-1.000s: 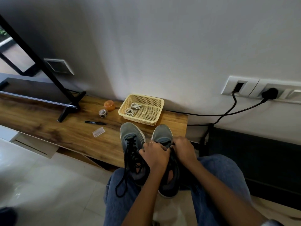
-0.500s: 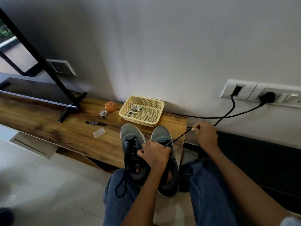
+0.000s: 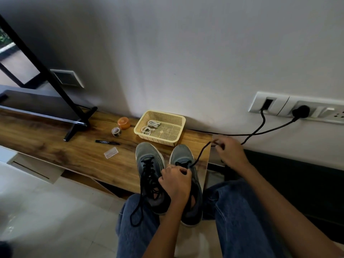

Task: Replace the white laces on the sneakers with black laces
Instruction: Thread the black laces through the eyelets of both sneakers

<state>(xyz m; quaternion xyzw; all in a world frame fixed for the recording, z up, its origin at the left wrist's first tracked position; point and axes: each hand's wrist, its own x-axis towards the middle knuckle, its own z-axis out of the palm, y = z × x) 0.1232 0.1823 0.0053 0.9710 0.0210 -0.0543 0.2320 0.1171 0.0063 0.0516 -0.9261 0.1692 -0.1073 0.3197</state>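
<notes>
Two grey sneakers lie between my knees, toes on the wooden bench. The left sneaker (image 3: 148, 155) is laced in black, and its loose lace ends hang down over my left thigh. My left hand (image 3: 176, 180) grips the tongue area of the right sneaker (image 3: 181, 152). My right hand (image 3: 229, 152) pinches the end of a black lace (image 3: 201, 154), which runs taut from the shoe's eyelets up to the right. Two bundled white laces (image 3: 150, 126) lie in the cream basket (image 3: 177, 138).
On the wooden bench (image 3: 55, 146) lie a black marker (image 3: 107, 142), a small clear packet (image 3: 111, 152), a tape roll (image 3: 116, 131) and an orange lid (image 3: 123, 122). A TV stand foot (image 3: 78, 125) sits at the left. Black cables (image 3: 260, 131) run to wall sockets at the right.
My right hand left the shoe and pulled the black lace out up and to the right until it ran taut. My left hand stayed on the right sneaker.
</notes>
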